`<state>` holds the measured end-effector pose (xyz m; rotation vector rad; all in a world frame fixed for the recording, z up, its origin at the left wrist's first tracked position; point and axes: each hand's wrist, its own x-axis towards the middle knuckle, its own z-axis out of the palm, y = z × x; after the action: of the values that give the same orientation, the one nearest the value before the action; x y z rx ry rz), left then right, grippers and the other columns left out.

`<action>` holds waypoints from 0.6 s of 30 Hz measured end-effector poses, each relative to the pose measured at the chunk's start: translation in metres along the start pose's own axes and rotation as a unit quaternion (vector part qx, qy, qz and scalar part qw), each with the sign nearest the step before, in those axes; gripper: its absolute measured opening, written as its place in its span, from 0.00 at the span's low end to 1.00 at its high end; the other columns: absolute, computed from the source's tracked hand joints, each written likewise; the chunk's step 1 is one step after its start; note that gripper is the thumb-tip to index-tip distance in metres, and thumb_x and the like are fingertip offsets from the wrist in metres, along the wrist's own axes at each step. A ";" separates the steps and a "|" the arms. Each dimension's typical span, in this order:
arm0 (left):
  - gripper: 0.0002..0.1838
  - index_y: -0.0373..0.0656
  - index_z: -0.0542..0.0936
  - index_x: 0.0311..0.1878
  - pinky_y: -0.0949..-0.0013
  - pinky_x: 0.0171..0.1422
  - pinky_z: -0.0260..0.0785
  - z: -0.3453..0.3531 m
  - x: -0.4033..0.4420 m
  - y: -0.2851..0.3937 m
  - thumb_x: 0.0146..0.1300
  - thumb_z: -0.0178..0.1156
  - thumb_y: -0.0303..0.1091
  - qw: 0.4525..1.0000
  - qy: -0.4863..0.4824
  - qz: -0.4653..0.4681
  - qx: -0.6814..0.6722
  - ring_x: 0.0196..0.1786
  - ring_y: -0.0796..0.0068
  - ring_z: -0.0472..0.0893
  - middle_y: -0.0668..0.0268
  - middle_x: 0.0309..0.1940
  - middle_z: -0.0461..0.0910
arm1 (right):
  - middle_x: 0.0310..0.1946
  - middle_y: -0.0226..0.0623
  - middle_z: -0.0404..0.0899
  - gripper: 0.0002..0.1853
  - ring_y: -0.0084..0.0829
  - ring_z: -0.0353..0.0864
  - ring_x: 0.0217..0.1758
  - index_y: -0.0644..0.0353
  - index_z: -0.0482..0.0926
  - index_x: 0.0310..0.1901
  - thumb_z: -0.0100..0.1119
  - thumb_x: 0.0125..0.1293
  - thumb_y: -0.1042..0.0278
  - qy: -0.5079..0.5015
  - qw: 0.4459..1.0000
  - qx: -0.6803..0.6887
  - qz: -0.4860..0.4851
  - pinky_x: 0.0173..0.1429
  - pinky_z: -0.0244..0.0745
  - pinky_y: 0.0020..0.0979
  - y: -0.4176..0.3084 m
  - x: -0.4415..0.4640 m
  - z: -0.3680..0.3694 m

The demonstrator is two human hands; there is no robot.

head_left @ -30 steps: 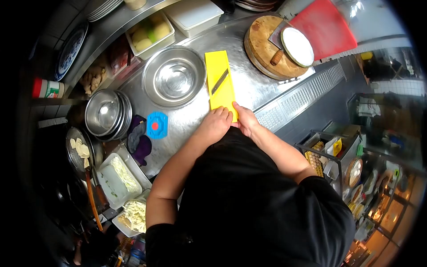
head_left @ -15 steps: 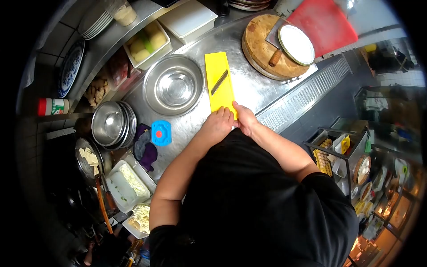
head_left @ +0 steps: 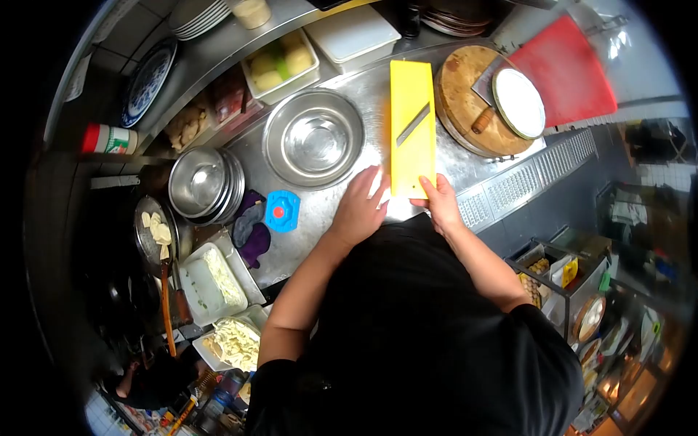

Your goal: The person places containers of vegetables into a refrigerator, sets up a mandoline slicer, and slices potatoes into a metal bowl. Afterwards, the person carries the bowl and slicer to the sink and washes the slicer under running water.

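Note:
My right hand (head_left: pixel 439 205) grips the near end of a yellow mandoline slicer (head_left: pixel 412 160), thumb on top and fingers beneath. The slicer's slanted metal blade faces up. Just left of its near end is my left hand (head_left: pixel 360 207), off the slicer, with its slightly blurred fingers apart and nothing in them. Beyond that hand stands a wide steel bowl (head_left: pixel 280 161); no food shows inside it. A blue hand guard (head_left: pixel 282 221) with a red centre lies on the steel counter, left of my left hand.
A round wooden chopping block (head_left: pixel 456 80) carries a cleaver (head_left: pixel 483 120) and a white round lid (head_left: pixel 519 102). Stacked steel bowls (head_left: pixel 196 182), purple-grey gloves (head_left: pixel 254 243) and tubs of cut pale food (head_left: pixel 236 341) line the left. Another person (head_left: pixel 149 381) is at lower left.
My left hand has let go of the slicer and moved left. My right hand keeps its hold, and the slicer is now more upright in view. The camera view has shifted.

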<state>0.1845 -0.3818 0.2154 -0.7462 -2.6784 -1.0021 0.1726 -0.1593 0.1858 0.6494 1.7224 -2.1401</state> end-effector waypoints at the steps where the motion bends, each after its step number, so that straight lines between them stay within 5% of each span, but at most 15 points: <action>1: 0.33 0.31 0.69 0.67 0.48 0.76 0.60 0.000 -0.016 -0.012 0.59 0.67 0.31 0.997 0.071 -0.019 0.031 0.72 0.39 0.66 0.39 0.68 0.67 | 0.49 0.38 0.84 0.15 0.26 0.86 0.46 0.64 0.73 0.58 0.56 0.77 0.64 -0.025 1.000 0.000 -0.014 0.44 0.86 0.27 -0.003 0.001 -0.002; 4: 0.33 0.29 0.65 0.70 0.48 0.79 0.55 -0.007 -0.057 -0.026 0.64 0.64 0.29 0.955 0.204 -0.214 0.019 0.76 0.38 0.61 0.39 0.72 0.62 | 0.47 0.33 0.84 0.15 0.23 0.86 0.41 0.60 0.74 0.59 0.53 0.79 0.61 -0.092 0.994 0.028 -0.043 0.40 0.85 0.25 -0.014 -0.004 -0.002; 6: 0.33 0.28 0.63 0.71 0.48 0.80 0.53 -0.006 -0.086 -0.044 0.66 0.62 0.29 0.911 0.244 -0.332 -0.036 0.77 0.38 0.60 0.39 0.74 0.60 | 0.42 0.31 0.83 0.17 0.23 0.84 0.37 0.60 0.72 0.62 0.53 0.79 0.61 -0.075 0.965 0.239 0.079 0.38 0.83 0.24 -0.034 -0.010 0.011; 7: 0.33 0.28 0.63 0.71 0.49 0.80 0.53 -0.008 -0.097 -0.047 0.66 0.61 0.28 0.906 0.248 -0.342 -0.028 0.77 0.39 0.59 0.39 0.74 0.60 | 0.39 0.30 0.82 0.18 0.23 0.83 0.35 0.61 0.72 0.63 0.52 0.79 0.61 -0.063 0.928 0.339 0.139 0.37 0.83 0.24 -0.040 -0.011 0.015; 9: 0.32 0.28 0.62 0.72 0.50 0.80 0.53 -0.013 -0.119 -0.048 0.67 0.59 0.27 0.898 0.254 -0.360 -0.017 0.77 0.40 0.59 0.40 0.75 0.59 | 0.31 0.30 0.72 0.25 0.22 0.75 0.30 0.64 0.65 0.71 0.49 0.79 0.62 -0.282 0.782 0.521 0.191 0.35 0.79 0.23 -0.004 0.013 -0.014; 11: 0.32 0.28 0.62 0.72 0.52 0.79 0.55 -0.013 -0.136 -0.047 0.67 0.59 0.26 0.894 0.261 -0.363 -0.026 0.77 0.42 0.61 0.40 0.74 0.59 | 0.33 0.33 0.73 0.26 0.24 0.76 0.30 0.64 0.62 0.74 0.47 0.79 0.65 -0.306 0.692 0.614 0.226 0.36 0.79 0.24 -0.001 0.013 -0.009; 15: 0.32 0.29 0.63 0.73 0.55 0.77 0.58 -0.012 -0.144 -0.035 0.67 0.58 0.25 0.875 0.266 -0.399 -0.068 0.75 0.47 0.63 0.42 0.73 0.61 | 0.34 0.34 0.72 0.26 0.24 0.75 0.31 0.64 0.60 0.75 0.43 0.79 0.67 -0.274 0.630 0.678 0.262 0.37 0.79 0.25 0.024 0.023 -0.014; 18: 0.31 0.30 0.64 0.72 0.56 0.76 0.60 -0.008 -0.149 -0.036 0.67 0.57 0.25 0.879 0.266 -0.388 -0.077 0.74 0.48 0.64 0.44 0.73 0.62 | 0.34 0.33 0.72 0.26 0.23 0.76 0.32 0.64 0.60 0.75 0.43 0.79 0.68 -0.238 0.633 0.684 0.274 0.37 0.78 0.24 0.040 0.034 -0.020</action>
<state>0.2932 -0.4684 0.1513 0.6022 -2.3853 -1.3333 0.1676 -0.1476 0.1308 0.6356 -0.6141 -2.3875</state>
